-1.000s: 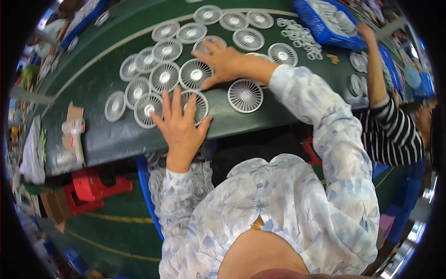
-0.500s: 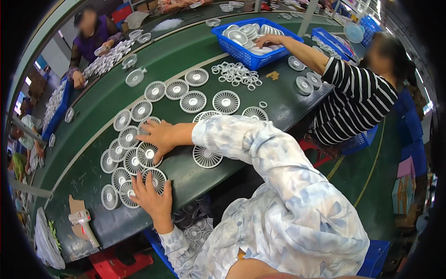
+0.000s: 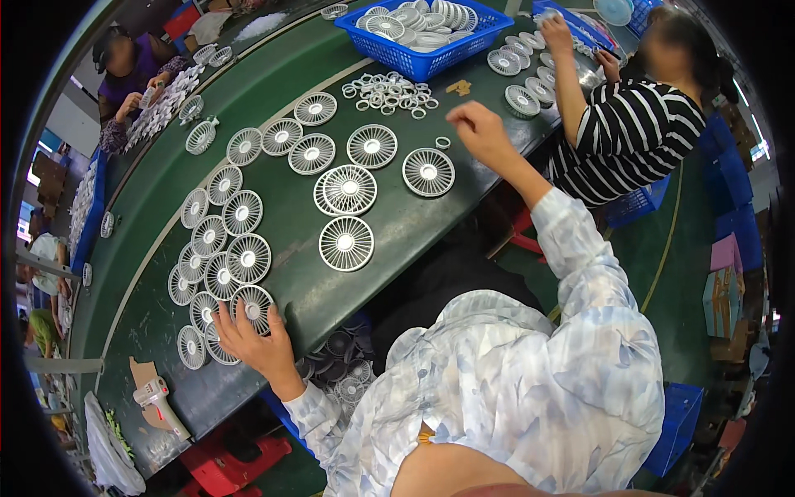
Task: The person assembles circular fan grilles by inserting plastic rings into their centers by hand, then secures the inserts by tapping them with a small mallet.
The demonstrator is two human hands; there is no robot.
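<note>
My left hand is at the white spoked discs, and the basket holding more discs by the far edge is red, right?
Not quite: the head view shows that basket is blue, not red. Your left hand is at the white spoked discs.

Factory workshop: bench [image 3: 290, 199], round grilles [image 3: 346, 243]

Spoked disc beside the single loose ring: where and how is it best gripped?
Probably by the outer rim of the spoked disc, the right hand pinching from the person's side: it lies flat, with the loose ring beyond its far edge.
</note>
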